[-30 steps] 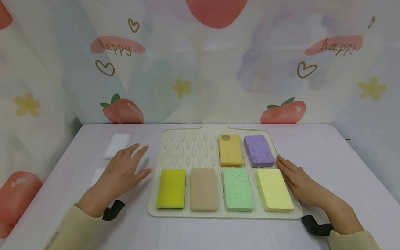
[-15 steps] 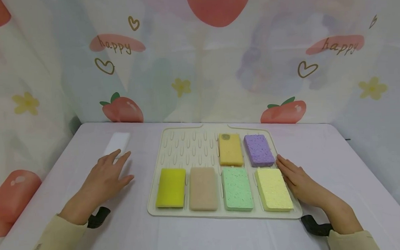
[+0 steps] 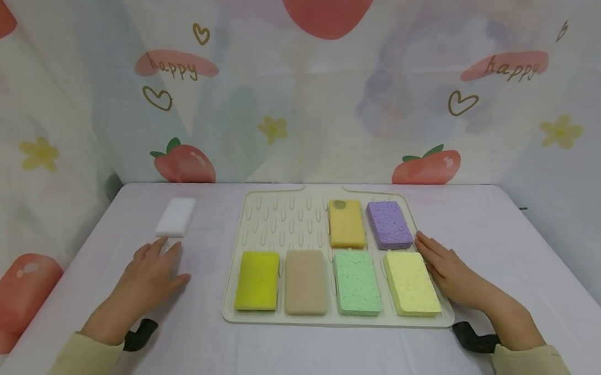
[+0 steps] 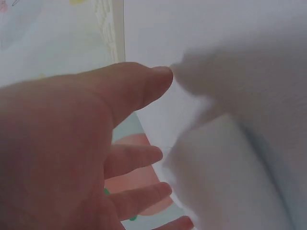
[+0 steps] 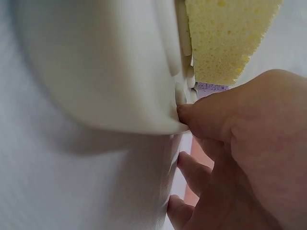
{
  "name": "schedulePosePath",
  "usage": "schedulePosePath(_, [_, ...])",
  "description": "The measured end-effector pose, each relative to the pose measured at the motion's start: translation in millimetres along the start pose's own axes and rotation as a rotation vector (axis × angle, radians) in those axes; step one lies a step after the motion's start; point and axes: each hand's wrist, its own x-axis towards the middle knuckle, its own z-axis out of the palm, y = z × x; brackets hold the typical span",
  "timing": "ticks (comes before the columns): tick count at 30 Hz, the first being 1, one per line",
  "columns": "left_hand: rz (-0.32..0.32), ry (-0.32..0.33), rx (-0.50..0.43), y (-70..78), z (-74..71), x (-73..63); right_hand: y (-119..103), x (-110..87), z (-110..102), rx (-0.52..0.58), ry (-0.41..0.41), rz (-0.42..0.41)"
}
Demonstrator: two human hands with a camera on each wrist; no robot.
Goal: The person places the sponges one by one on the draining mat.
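Observation:
With fingers spread, my left hand [image 3: 143, 281] hovers over the table at the left, palm down and holding nothing. Beneath it lies a white sponge [image 4: 225, 172], which the hand hides in the head view. A second white sponge [image 3: 176, 216] rests just beyond the fingertips. My right hand [image 3: 452, 276] lies along the right edge of a cream ridged drying mat [image 3: 274, 221], its fingers straight. In the right wrist view the thumb touches the mat's rim, while the other fingers are outside it. Nearest this hand is a pale yellow sponge [image 3: 412, 284].
On the mat's front row are a bright yellow sponge [image 3: 257, 281], a beige sponge [image 3: 305, 283] and a green sponge [image 3: 357, 283]. Behind them sit a tan-yellow sponge [image 3: 346, 224] and a purple sponge [image 3: 389, 225]. A patterned cloth backdrop [image 3: 302, 99] stands behind the white table [image 3: 286, 359].
My left hand has moved left and toward me, away from the mat, uncovering the farther white sponge and covering the nearer one. The right hand has stayed at the mat's edge.

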Motion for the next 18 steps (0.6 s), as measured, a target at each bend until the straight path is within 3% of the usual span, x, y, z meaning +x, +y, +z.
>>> schedulePosePath(12, [-0.077,-0.056,-0.076,-8.7,-1.8,-5.9,0.1,-0.3,-0.5,0.009,-0.006,0.006])
schedulePosePath(18, [-0.086,-0.05,-0.083,-10.5,-2.3,-7.7,-0.4,-0.3,-0.2,0.015,-0.009,0.011])
